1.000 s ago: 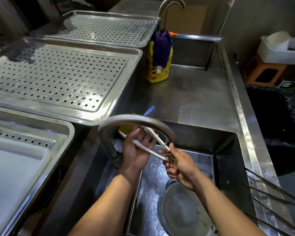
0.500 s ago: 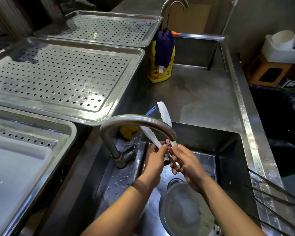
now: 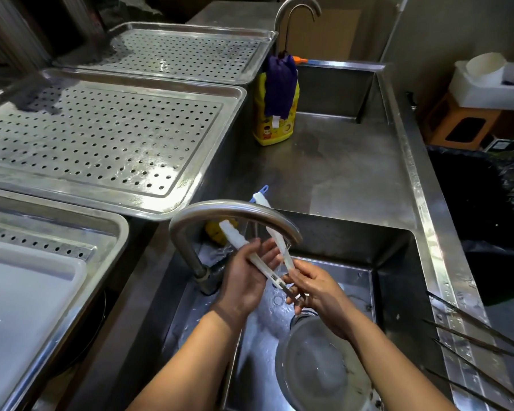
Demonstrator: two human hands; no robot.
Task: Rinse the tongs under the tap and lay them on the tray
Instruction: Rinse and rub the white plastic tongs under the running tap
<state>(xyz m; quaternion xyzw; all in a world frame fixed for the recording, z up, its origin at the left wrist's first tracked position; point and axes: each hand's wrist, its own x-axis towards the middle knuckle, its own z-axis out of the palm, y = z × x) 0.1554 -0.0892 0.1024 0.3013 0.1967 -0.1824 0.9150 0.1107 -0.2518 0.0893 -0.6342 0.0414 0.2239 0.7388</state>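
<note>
Since half a second ago, white tongs (image 3: 251, 256) tilted lower beneath the tap (image 3: 235, 210); left hand (image 3: 244, 280) fingers wrap one arm, right hand (image 3: 315, 289) pinches the hinge, rinsing over the sink's back edge (image 3: 353, 225).

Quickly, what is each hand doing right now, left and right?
Left hand: wrapped around one arm of the white tongs, under the tap.
Right hand: closed on the tongs near their hinge end.
</note>
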